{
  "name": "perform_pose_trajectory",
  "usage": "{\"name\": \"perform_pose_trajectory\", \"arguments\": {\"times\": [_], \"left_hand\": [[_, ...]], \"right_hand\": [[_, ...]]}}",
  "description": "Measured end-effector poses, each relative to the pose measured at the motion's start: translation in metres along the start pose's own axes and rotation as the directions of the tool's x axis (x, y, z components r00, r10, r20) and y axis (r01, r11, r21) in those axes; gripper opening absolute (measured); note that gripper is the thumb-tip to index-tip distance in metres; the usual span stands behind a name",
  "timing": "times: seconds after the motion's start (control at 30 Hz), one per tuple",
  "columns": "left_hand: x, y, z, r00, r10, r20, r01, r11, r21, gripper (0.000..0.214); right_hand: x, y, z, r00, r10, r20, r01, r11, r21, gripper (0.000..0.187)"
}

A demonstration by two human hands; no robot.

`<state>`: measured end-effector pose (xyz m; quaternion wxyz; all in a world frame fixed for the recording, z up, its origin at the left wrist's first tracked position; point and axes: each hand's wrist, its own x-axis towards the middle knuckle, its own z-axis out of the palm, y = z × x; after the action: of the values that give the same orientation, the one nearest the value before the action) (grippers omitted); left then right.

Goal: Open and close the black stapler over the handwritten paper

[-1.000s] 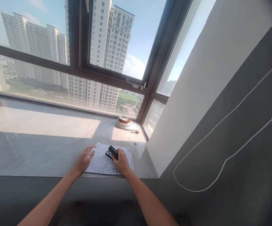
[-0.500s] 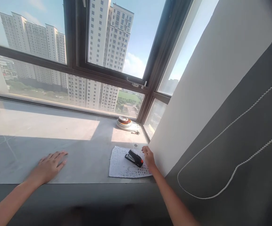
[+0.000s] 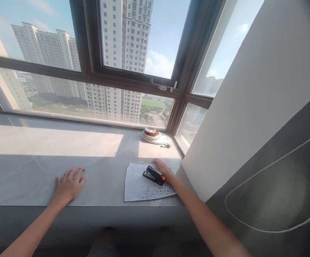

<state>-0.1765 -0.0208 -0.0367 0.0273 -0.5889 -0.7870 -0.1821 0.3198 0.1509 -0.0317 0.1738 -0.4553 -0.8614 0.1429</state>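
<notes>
My left hand point(image 3: 70, 184) lies on the grey stone sill with its fingers apart and holds nothing. A black stapler point(image 3: 154, 175) with a red end rests at a slant on a sheet of paper point(image 3: 137, 191) covered in writing and printed marks. Just behind the stapler, my right hand point(image 3: 166, 171) reaches past the paper's upper right edge. Its fingers are stretched out over the sill, and the stapler partly hides them. I cannot make out anything in that hand.
Stacked round reels point(image 3: 151, 134) stand by the window corner, with a small dark chain-like item point(image 3: 166, 145) beside them. A white wall point(image 3: 232, 96) slopes up on the right. A beaded blind cord point(image 3: 251, 228) hangs in front of the grey wall. The sill's front edge runs below the paper.
My right hand has gone from curled fingers beside the stapler to stretched fingers behind it. The small dark pieces that lay beyond the paper no longer show. The camera view has shifted.
</notes>
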Motion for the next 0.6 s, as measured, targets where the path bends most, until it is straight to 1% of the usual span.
{"name": "perform_pose_trajectory", "arguments": {"times": [0.03, 0.1, 0.13, 0.17, 0.2, 0.23, 0.27, 0.33, 0.37, 0.4, 0.43, 0.5, 0.6], "left_hand": [[0.000, 0.001, 0.000, 1.000, -0.002, 0.014, 0.003, 1.000, -0.015, 0.056], [0.002, 0.000, -0.003, 1.000, -0.012, 0.027, 0.014, 0.997, -0.082, 0.053], [0.002, -0.001, -0.005, 0.999, -0.031, 0.034, 0.036, 0.988, -0.149, 0.051], [0.003, -0.003, -0.009, 0.998, -0.058, 0.040, 0.066, 0.966, -0.251, 0.050], [0.003, -0.005, -0.013, 0.995, -0.092, 0.040, 0.100, 0.919, -0.381, 0.049], [0.003, -0.009, -0.017, 0.991, -0.129, 0.028, 0.124, 0.843, -0.523, 0.049], [0.002, -0.012, -0.021, 0.986, -0.166, 0.005, 0.128, 0.740, -0.660, 0.051], [-0.001, -0.019, -0.029, 0.970, -0.236, -0.051, 0.080, 0.514, -0.854, 0.058], [-0.002, -0.021, -0.032, 0.962, -0.264, -0.066, 0.055, 0.424, -0.904, 0.062], [-0.003, -0.023, -0.033, 0.957, -0.283, -0.062, 0.047, 0.361, -0.931, 0.065], [-0.004, -0.024, -0.034, 0.956, -0.289, -0.045, 0.054, 0.326, -0.944, 0.067], [-0.004, -0.025, -0.033, 0.957, -0.290, -0.012, 0.085, 0.322, -0.943, 0.068], [-0.002, -0.026, -0.028, 0.957, -0.291, -0.012, 0.099, 0.365, -0.926, 0.064]], "right_hand": [[0.010, -0.016, 0.008, 0.999, -0.034, 0.013, 0.034, 0.999, -0.002, 0.051], [0.033, -0.052, 0.025, 0.995, -0.097, 0.004, 0.097, 0.995, -0.002, 0.047], [0.045, -0.071, 0.034, 0.992, -0.122, 0.007, 0.122, 0.993, -0.002, 0.045], [0.056, -0.091, 0.043, 0.991, -0.135, 0.014, 0.135, 0.991, -0.006, 0.043], [0.068, -0.109, 0.052, 0.992, -0.127, 0.018, 0.128, 0.992, -0.013, 0.042], [0.078, -0.127, 0.061, 0.992, -0.121, 0.020, 0.121, 0.992, -0.018, 0.041], [0.087, -0.143, 0.070, 0.993, -0.114, 0.012, 0.114, 0.993, -0.024, 0.040], [0.101, -0.172, 0.086, 0.992, -0.124, -0.005, 0.124, 0.992, -0.036, 0.041], [0.106, -0.184, 0.094, 0.989, -0.147, -0.010, 0.146, 0.988, -0.038, 0.041], [0.109, -0.194, 0.100, 0.984, -0.176, -0.011, 0.176, 0.984, -0.038, 0.042], [0.112, -0.203, 0.105, 0.979, -0.206, -0.011, 0.205, 0.978, -0.037, 0.042], [0.114, -0.215, 0.111, 0.970, -0.244, -0.008, 0.244, 0.969, -0.032, 0.044], [0.113, -0.221, 0.110, 0.967, -0.255, -0.008, 0.255, 0.967, -0.008, 0.047]]}}
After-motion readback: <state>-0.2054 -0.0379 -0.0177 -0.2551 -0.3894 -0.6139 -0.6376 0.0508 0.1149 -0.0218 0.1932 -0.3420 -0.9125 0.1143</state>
